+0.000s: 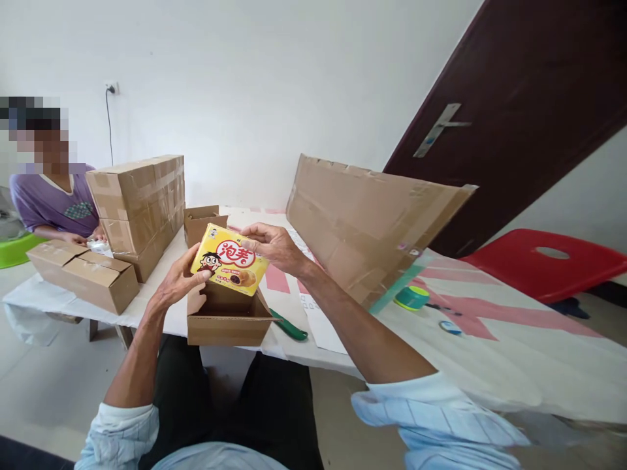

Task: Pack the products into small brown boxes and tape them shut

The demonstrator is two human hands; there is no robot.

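Note:
A yellow snack box [229, 260] with red lettering and a cartoon face is held up, tilted, between both my hands. My left hand [179, 277] grips its left side, thumb across the front. On its upper right edge my right hand [275, 248] is closed, thumb on the front and fingers over the top. Right below it stands an open brown cardboard carton [228, 329], its inside dark and partly hidden by the yellow box. A green-handled tool [290, 326] lies on the table just right of the carton.
Taped cartons [142, 209] are stacked at the left, with a long carton [88, 274] before them. A person [59, 196] sits behind. A large cardboard sheet [362, 222] leans at the right, near a tape roll [412, 297] and a red stool [548, 264].

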